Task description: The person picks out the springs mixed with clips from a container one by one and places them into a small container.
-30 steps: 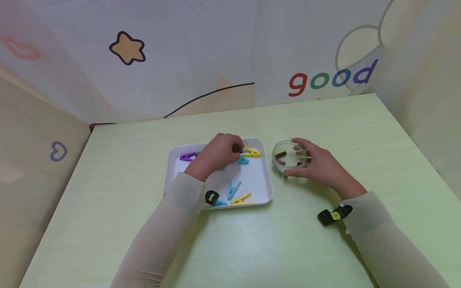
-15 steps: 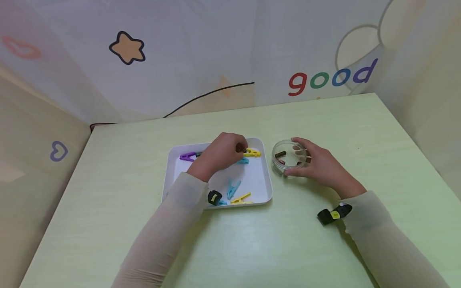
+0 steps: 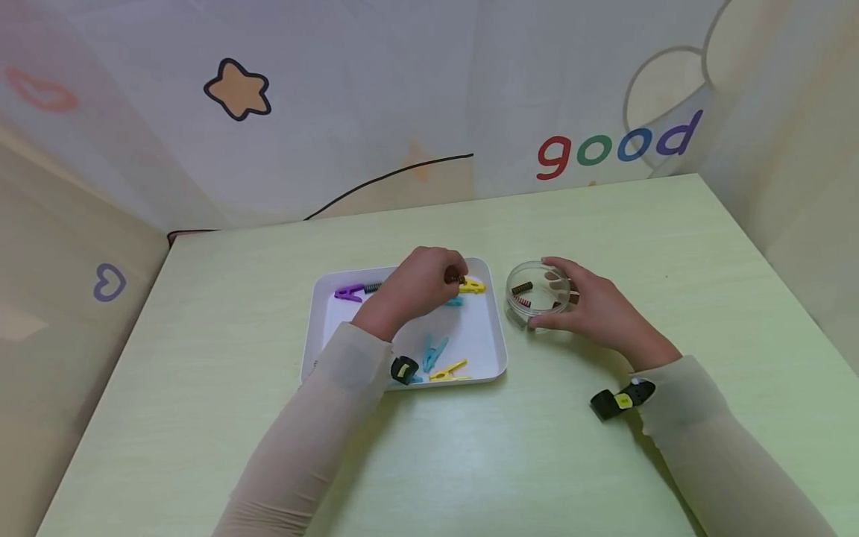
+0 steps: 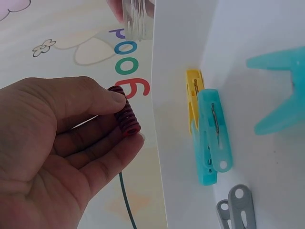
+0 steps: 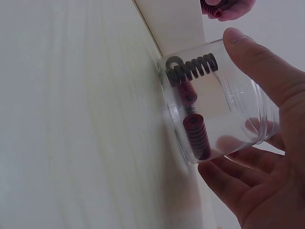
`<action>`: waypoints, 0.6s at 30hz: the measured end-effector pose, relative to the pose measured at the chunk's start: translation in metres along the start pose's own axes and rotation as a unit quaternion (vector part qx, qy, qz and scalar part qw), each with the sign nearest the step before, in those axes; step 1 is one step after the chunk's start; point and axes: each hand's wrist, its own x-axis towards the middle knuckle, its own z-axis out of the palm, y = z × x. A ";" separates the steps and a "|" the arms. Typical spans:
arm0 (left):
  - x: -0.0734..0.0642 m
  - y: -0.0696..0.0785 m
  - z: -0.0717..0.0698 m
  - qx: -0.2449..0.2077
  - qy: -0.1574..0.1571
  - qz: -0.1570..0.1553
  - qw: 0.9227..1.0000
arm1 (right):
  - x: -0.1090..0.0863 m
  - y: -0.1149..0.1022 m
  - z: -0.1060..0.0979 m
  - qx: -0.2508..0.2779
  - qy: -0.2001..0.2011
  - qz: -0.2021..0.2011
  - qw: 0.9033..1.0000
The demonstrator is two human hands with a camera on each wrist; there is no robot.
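My left hand (image 3: pixel 423 283) is over the far side of the white tray (image 3: pixel 309 335). Its thumb and fingers pinch a dark red coil spring (image 4: pixel 127 112), clear of the tray in the left wrist view. To the right of the tray, my right hand (image 3: pixel 590 309) grips a clear round jar (image 3: pixel 539 304) around its side. Inside the jar lie a black spring (image 5: pixel 193 68) and red springs, one of them a dark red spring (image 5: pixel 197 137) by the wall. Below the left hand in the tray are a yellow clothespin (image 4: pixel 194 95) and a light blue clothespin (image 4: pixel 214 136).
In the tray also lie a purple clothespin (image 3: pixel 348 292) beside a dark spring (image 3: pixel 372 288), a grey clothespin (image 4: pixel 242 207), and a yellow clothespin (image 3: pixel 450 370) near the front rim. The light green table (image 3: pixel 523 462) meets a printed backdrop (image 3: pixel 376 89) behind.
My left hand has moved slightly right with the spring, toward the jar. The right hand and the jar have stayed in place.
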 end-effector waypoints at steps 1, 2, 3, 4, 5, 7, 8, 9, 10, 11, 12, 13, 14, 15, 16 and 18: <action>0.000 0.001 0.000 -0.001 0.000 0.000 1.000 | 0.000 0.000 0.000 0.000 0.000 0.001 1.000; 0.000 0.001 0.000 0.000 0.000 0.001 1.000 | 0.000 0.000 0.000 0.000 0.000 0.001 1.000; 0.000 0.002 0.000 -0.001 0.000 0.002 1.000 | 0.000 0.001 0.000 -0.001 0.000 0.001 1.000; 0.001 0.002 0.000 -0.002 0.000 0.001 1.000 | 0.000 0.001 0.000 0.000 0.001 0.002 1.000; 0.001 0.003 0.000 -0.001 0.000 0.002 1.000 | 0.000 0.001 0.000 0.000 0.001 0.002 1.000; 0.002 0.004 0.000 -0.003 0.001 0.002 1.000 | 0.001 0.001 0.000 0.000 0.000 0.002 1.000; 0.002 0.005 0.000 -0.003 0.002 0.004 1.000 | 0.001 0.001 0.000 0.000 0.000 0.003 1.000; 0.002 0.005 0.000 -0.004 0.003 0.005 1.000 | 0.001 0.001 0.000 0.001 0.000 0.003 1.000; 0.003 0.006 0.000 -0.005 0.004 0.007 1.000 | 0.001 0.001 0.000 0.002 -0.001 0.004 1.000; 0.003 0.006 0.000 -0.007 0.005 0.008 1.000 | 0.001 0.001 0.000 0.002 -0.001 0.004 1.000; 0.004 0.007 0.000 -0.008 0.006 0.010 1.000 | 0.001 0.001 0.000 0.003 -0.001 0.004 1.000; 0.004 0.007 0.001 -0.010 0.007 0.012 1.000 | 0.001 0.001 0.000 0.003 -0.001 0.005 1.000; 0.004 0.007 0.001 -0.010 0.009 0.014 1.000 | 0.001 0.001 0.000 0.003 -0.001 0.005 1.000; 0.005 0.008 0.001 -0.011 0.010 0.015 1.000 | 0.001 0.001 0.000 0.003 -0.001 0.004 1.000; 0.005 0.008 0.001 -0.012 0.013 0.016 1.000 | 0.001 0.001 0.000 0.003 -0.001 0.004 1.000; 0.005 0.009 0.002 -0.012 0.018 0.018 1.000 | 0.001 0.001 0.000 0.002 -0.001 0.002 1.000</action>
